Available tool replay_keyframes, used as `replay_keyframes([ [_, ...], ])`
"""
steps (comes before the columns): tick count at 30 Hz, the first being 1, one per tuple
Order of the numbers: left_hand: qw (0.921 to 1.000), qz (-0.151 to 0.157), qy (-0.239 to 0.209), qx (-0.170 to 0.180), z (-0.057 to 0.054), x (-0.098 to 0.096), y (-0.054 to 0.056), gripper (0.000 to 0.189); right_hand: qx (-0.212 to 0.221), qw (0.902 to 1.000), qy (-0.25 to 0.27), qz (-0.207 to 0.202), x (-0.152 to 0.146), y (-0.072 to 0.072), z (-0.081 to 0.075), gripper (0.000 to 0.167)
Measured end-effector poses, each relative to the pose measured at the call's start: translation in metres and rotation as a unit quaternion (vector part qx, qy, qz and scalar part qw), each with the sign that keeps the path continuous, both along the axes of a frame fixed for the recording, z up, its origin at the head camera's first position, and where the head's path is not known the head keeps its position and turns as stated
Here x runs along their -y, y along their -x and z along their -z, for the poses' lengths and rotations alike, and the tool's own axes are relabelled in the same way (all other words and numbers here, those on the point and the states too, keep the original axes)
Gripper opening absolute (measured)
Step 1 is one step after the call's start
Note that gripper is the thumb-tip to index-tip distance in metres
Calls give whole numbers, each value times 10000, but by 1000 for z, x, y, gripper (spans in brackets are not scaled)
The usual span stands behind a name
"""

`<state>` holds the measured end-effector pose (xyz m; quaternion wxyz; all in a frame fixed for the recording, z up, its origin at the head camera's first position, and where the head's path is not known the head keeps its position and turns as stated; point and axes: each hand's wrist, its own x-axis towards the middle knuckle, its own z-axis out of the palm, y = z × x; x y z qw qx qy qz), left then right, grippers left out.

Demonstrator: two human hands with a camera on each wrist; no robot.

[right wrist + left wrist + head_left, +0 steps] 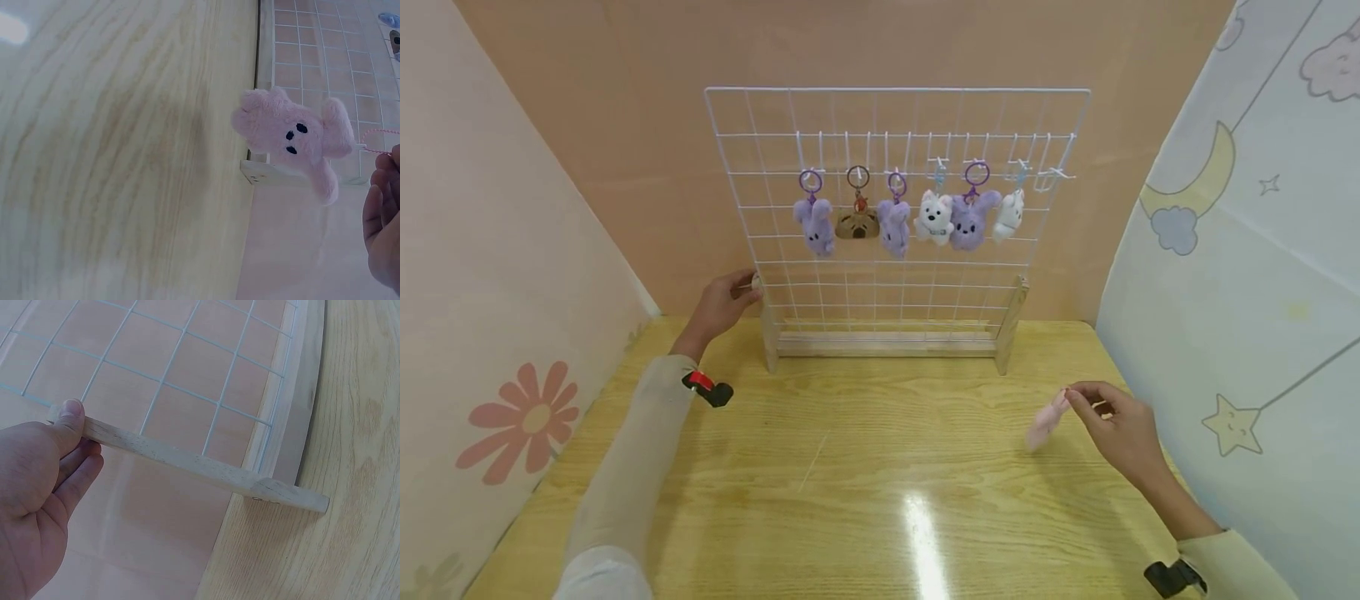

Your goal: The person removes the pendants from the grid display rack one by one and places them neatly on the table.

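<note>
My left hand (721,302) grips the upper end of the wooden side post (206,465) at the left of a white wire grid rack (895,88), its thumb laid along the post in the left wrist view. Off to the front right, my right hand (1120,425) pinches the pink bead chain (378,132) of a pink plush bunny keychain (284,128). The bunny dangles over the table, its dark eyes and nose facing the right wrist camera. Only part of the right hand shows in that view.
Across the grid hang three purple bunny keychains (816,225), a brown plush one (857,225) and two white plush ones (935,217) on white hooks. A bare hook (1054,175) sticks out at far right. Patterned walls (1285,275) flank the wooden table (850,467).
</note>
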<state>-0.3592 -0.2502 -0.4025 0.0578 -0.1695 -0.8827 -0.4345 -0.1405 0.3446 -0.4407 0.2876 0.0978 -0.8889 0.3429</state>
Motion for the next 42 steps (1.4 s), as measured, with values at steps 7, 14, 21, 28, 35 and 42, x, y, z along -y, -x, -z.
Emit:
replay_keyframes([
  [7,10000,-3,31,32,0,0,1,59,171,9997,54,154,-2,-12,8,6],
  [14,9999,1,135,71,0,2,0,59,435,9987,59,250,-5,-18,16,9],
  [21,9999,23,115,88,0,1,1,59,306,9991,83,290,-5,-14,22,10],
  [28,9999,28,149,54,-1,1,2,59,387,9985,225,316,-4,-4,24,12],
  [35,9999,39,135,71,1,2,3,58,501,9980,139,369,-3,9,30,10],
  [42,9999,61,78,106,1,2,3,58,588,9977,42,341,1,23,32,16],
])
